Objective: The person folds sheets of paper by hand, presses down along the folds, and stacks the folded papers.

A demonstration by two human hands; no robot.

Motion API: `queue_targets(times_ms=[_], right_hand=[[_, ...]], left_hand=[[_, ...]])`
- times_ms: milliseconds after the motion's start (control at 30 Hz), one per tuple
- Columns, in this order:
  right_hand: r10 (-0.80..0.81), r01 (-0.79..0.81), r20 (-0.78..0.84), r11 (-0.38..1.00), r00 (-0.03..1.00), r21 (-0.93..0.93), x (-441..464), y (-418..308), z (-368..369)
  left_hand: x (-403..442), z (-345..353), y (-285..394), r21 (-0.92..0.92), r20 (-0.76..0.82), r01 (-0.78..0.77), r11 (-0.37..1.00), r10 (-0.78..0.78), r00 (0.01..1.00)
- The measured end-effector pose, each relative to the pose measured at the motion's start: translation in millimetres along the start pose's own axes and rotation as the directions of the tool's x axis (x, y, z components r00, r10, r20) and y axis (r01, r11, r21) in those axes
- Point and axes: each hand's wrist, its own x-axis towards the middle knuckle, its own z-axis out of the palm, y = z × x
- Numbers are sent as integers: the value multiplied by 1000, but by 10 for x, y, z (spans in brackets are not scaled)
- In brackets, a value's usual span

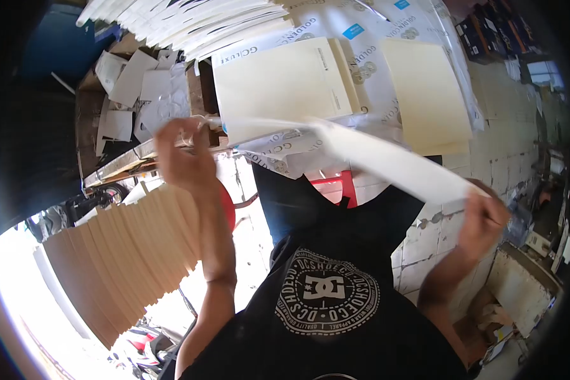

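Note:
A long white paper strip [392, 161] stretches slantwise between my hands, blurred by motion. Its right end is gripped in the closed fingers of my right hand [484, 215]. Toward the left it narrows to a thin, smeared edge that reaches the bent fingers of my left hand [187, 152], which look pinched on it. Behind the strip lies a stack of cream sheets [278, 85] with small print along one edge. To its right is another cream sheet pile [427, 95]. Both rest on printed wrapping paper [373, 38].
A large row of cream paper stacks [126, 259] stands at lower left. A wooden box [88, 120] holds paper scraps at upper left. More white stacks [196, 25] lie at the back. A red chair part [348, 187] shows beneath the table edge; dark boxes [497, 28] stand at upper right.

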Motion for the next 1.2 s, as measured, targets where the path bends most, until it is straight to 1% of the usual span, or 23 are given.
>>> queue_targets(times_ms=[33,67,100,133,167,200,233,267,300,333,367,400,433,467,500,533,633,733,767,867,933,1100,1200], right_hand=[[62,-65,23,983,998,172,-14,119,-258],[-69,76,-50,986,996,150,1,242,-395],[6,16,-89,972,996,236,-13,380,-528],[-60,97,-114,932,992,349,7,387,-520],[-123,179,-152,874,981,453,41,382,-514],[-154,204,-137,821,979,534,79,361,-435],[-186,221,-122,759,975,612,122,336,-352],[-217,230,-107,691,970,685,164,313,-269],[-106,197,-185,783,977,590,135,303,-67],[-17,155,-273,857,962,491,198,225,166],[36,72,-167,799,985,597,354,-42,520],[89,-25,-59,730,994,682,510,-309,874],[183,-202,95,758,979,620,493,7,1091],[275,-296,137,698,952,652,509,182,1390],[304,-347,198,588,932,731,525,304,1631],[310,-374,228,586,923,719,520,288,1784],[330,-413,251,678,910,607,459,207,2011],[315,-408,259,716,913,567,464,201,2146],[312,-410,267,730,912,546,455,221,2171],[336,-431,272,749,902,504,456,252,2185],[342,-434,269,753,900,495,455,257,2196],[333,-423,264,764,905,488,455,267,2244],[305,-405,278,788,911,463,461,250,2255]], left_hand=[[146,-65,-401,255,-7,2,967,0,1000],[232,-90,-787,265,20,-55,963,51,998],[234,-104,-1167,322,99,93,942,-131,986],[137,-67,-1528,568,51,-40,822,14,999],[85,-86,-1583,641,-12,-28,767,46,999],[80,-94,-1598,702,-70,-12,712,85,994],[109,-95,-1419,458,-78,151,876,-129,989],[44,-122,-1190,185,-14,336,924,-339,941],[-47,-145,-988,-82,101,523,848,-515,851],[-139,-150,-908,-225,304,635,739,-566,766],[-350,-137,-934,-351,405,653,672,-520,752],[-408,-95,-710,-328,398,634,700,-507,765],[-385,-79,-476,-282,443,715,640,-574,689],[-505,-31,-571,-310,483,715,626,-545,686],[-535,-44,-541,-279,485,717,638,-551,679],[-573,-65,-505,-246,491,720,649,-557,670],[-662,-157,-437,-256,495,760,597,-595,634],[-704,-214,-366,-188,502,736,650,-581,641],[-764,-203,-421,-252,503,703,665,-530,682],[-719,-243,-424,-155,541,589,793,-431,722],[-722,-226,-431,-130,528,573,809,-433,731],[-644,-186,-579,-195,510,398,897,-254,822],[-591,-191,-625,-220,537,386,896,-219,815]])
